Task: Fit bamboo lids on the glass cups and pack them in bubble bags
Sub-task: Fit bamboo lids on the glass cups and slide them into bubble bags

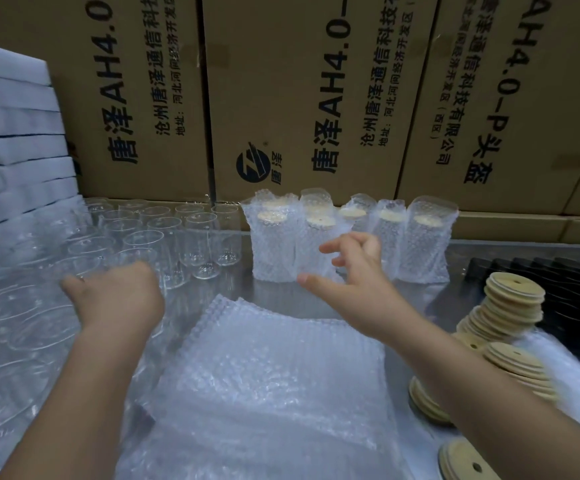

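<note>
In the head view, your left hand (pixel 115 299) lay over the bare glass cups (pixel 163 233) at the left; its fingers were hidden, so I cannot tell if they grasped one. Your right hand (pixel 354 278) hovered with released, spread fingers just before the wrapped cups (pixel 420 244). The bubble bags (pixel 264 368) lay flat between your arms, and the bamboo lids (pixel 510 306) were stacked at the right.

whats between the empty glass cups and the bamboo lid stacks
In the head view, a pile of flat bubble bags lies on the table between the glass cups and the lid stacks.
</note>
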